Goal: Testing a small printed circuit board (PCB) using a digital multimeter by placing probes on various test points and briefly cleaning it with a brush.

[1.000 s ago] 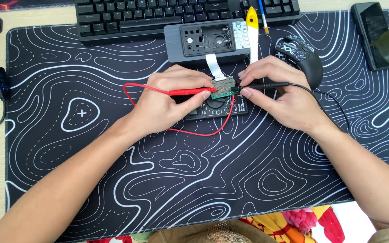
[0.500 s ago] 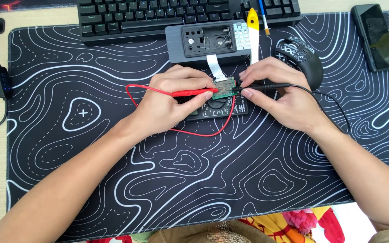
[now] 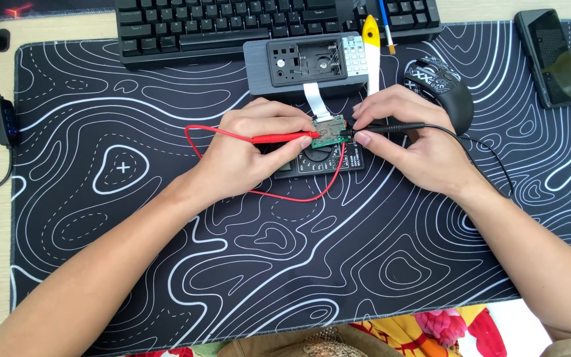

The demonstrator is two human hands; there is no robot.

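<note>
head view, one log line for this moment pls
left hand: holds red probe on green circuit board | right hand: holds black probe on board | multimeter: under board, on desk mat

A pale wooden desk (image 3: 67, 30) carries a large black desk mat with white contour lines (image 3: 285, 264). On the mat, a black keyboard (image 3: 232, 26) lies at 12 o'clock, a black patterned computer mouse (image 3: 441, 89) at 1 o'clock, a dark smartphone (image 3: 553, 56) at 2 o'clock, and a black multimeter (image 3: 325, 162) sits centrally.
</note>
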